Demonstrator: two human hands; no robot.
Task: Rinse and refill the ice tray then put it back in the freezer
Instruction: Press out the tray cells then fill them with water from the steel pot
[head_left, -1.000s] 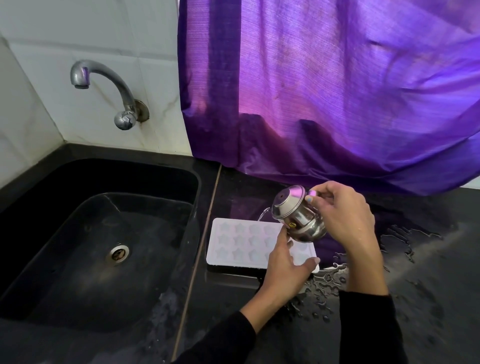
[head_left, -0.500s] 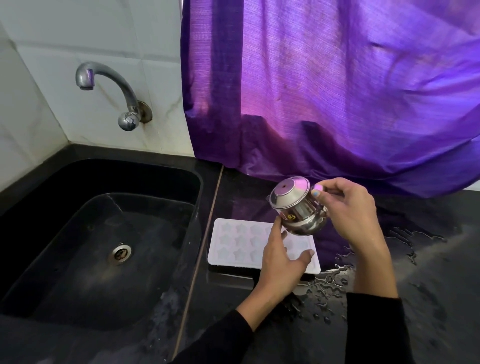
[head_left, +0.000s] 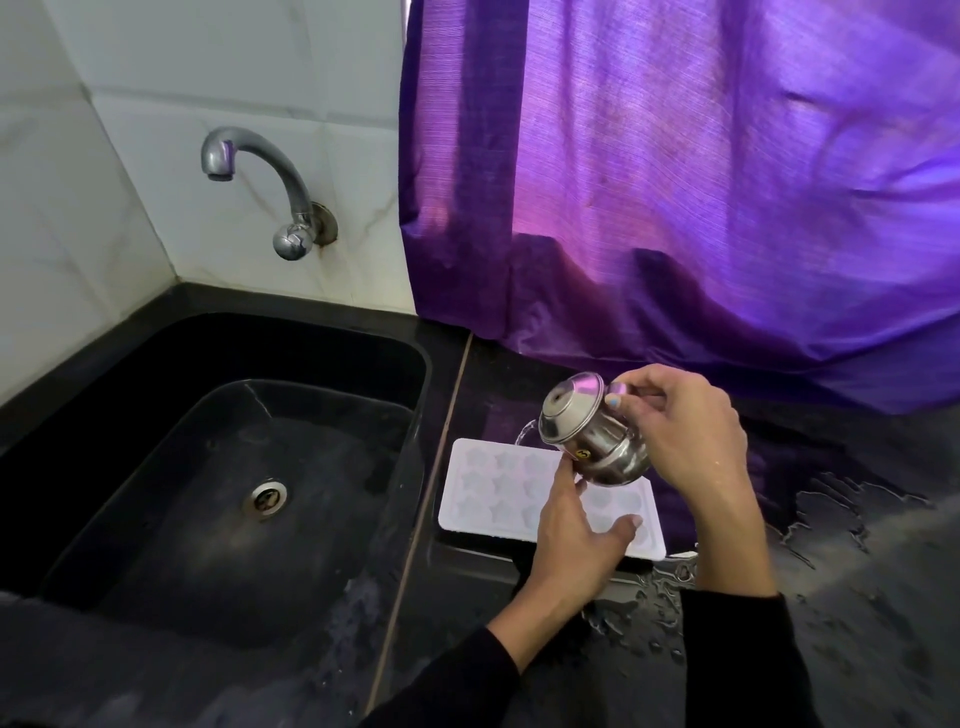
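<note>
A white ice tray (head_left: 501, 486) with star-shaped moulds lay flat on a black stone counter (head_left: 857, 597), just beside a black sink (head_left: 171, 374). The person's right hand (head_left: 680, 436) was closed around a small lidded steel pot (head_left: 592, 436), tipping it so a thin stream of water (head_left: 525, 432) fell onto the tray's far edge. The left hand (head_left: 571, 540) lay spread on the tray, gripping nothing, one fingertip touching the pot's underside. The stream landed close to the rim, so it seemed liable to run off onto the counter, and the loose-looking lid might slip as the pot tilted further. Puddles (head_left: 670, 582) already lay around the tray's near corner, so the tray could slide when lifted. A purple curtain (head_left: 675, 182) hung behind, and a steel tap (head_left: 260, 182) jutted from white tiles.
</note>
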